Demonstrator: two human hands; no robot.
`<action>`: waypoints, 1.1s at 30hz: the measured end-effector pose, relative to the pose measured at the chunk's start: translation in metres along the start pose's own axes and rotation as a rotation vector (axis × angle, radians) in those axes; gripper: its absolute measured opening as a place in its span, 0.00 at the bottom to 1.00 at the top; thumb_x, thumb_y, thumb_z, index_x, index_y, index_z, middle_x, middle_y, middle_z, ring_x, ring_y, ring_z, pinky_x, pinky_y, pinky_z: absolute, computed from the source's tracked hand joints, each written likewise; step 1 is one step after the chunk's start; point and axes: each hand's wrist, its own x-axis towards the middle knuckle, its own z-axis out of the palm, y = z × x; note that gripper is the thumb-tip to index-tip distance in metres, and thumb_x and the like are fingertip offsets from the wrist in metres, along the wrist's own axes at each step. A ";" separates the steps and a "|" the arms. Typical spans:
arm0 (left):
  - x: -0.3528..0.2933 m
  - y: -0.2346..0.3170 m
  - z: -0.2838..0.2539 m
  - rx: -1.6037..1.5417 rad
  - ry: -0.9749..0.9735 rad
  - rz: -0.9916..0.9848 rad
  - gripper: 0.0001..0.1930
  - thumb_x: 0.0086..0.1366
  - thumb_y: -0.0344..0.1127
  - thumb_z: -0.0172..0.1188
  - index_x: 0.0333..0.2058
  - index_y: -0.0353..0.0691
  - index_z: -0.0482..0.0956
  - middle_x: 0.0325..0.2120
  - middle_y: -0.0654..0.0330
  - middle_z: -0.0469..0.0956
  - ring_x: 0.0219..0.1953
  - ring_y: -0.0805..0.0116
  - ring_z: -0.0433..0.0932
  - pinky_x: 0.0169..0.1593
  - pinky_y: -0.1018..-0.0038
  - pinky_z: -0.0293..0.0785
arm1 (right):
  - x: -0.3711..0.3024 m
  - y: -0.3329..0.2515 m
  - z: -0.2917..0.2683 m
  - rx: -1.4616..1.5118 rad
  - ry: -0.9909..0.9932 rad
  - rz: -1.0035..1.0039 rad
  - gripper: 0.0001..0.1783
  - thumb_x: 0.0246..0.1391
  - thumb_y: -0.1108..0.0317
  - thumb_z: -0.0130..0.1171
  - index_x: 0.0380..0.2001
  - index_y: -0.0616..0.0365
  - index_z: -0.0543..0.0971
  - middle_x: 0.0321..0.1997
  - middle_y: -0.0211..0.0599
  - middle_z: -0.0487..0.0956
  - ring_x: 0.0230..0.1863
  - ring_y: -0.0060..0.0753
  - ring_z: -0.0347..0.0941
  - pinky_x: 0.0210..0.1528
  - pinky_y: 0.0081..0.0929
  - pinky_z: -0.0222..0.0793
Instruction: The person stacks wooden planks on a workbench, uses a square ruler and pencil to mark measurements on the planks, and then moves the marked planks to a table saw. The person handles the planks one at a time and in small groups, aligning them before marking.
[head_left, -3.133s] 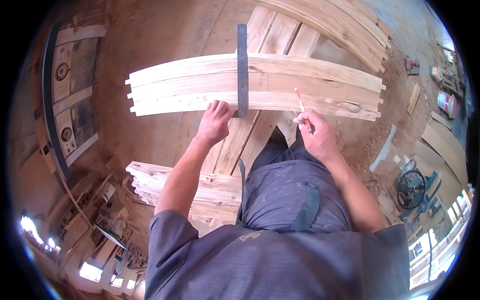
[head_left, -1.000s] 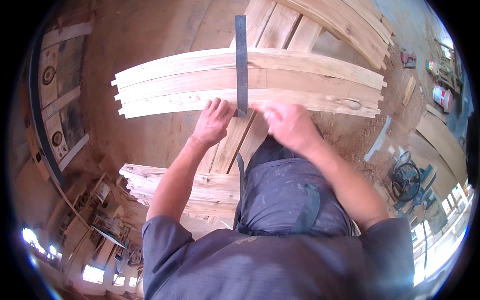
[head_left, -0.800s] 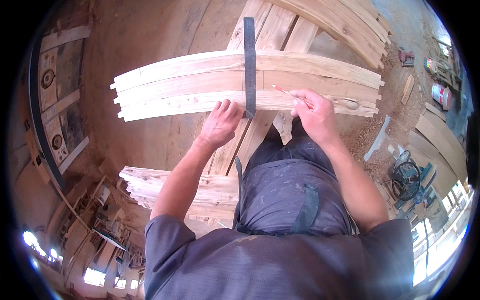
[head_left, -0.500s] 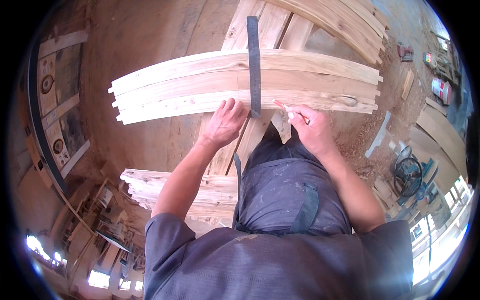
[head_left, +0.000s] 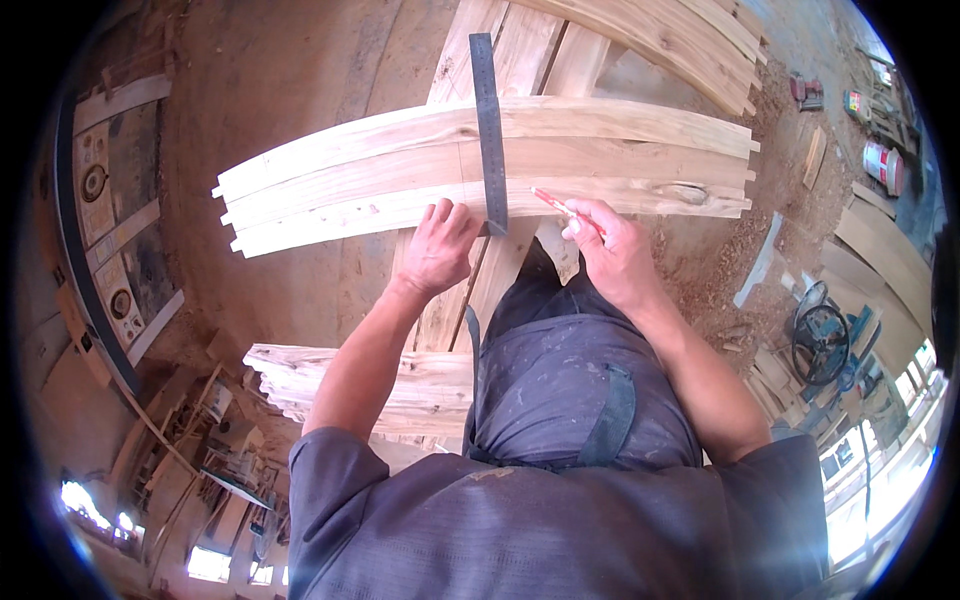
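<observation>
Three pale wooden boards [head_left: 330, 170] with tenoned ends lie edge to edge across my front. A dark metal square [head_left: 488, 120] crosses them, its blade leaning slightly, its short stock at the boards' near edge. My left hand [head_left: 438, 248] is closed at that stock, knuckles up, fingers curled against the near board edge; the fingertips are hidden. To the right of the square, my right hand [head_left: 615, 248] grips a red pencil [head_left: 552, 202], whose tip points up and left over the nearest board. A thin line shows on the wood left of the blade.
Long planks [head_left: 525, 55] support the boards from below. More tenoned boards [head_left: 660, 45] lie at the far right, and another stack [head_left: 340, 380] sits by my left elbow. A white bucket [head_left: 882, 168] and a black steering-wheel-shaped part [head_left: 820, 333] are on the right.
The square has slid slightly left over the boards and tilted a little, with my left hand moving along. The pencil tip has shifted left and farther from me.
</observation>
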 end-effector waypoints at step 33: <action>0.003 0.006 -0.007 0.034 -0.065 -0.028 0.17 0.44 0.24 0.55 0.38 0.35 0.75 0.35 0.54 0.67 0.41 0.53 0.67 0.47 0.61 0.67 | 0.025 -0.018 0.035 -0.419 -0.068 -0.248 0.22 0.56 0.72 0.53 0.55 0.53 0.76 0.25 0.51 0.79 0.25 0.53 0.77 0.27 0.44 0.73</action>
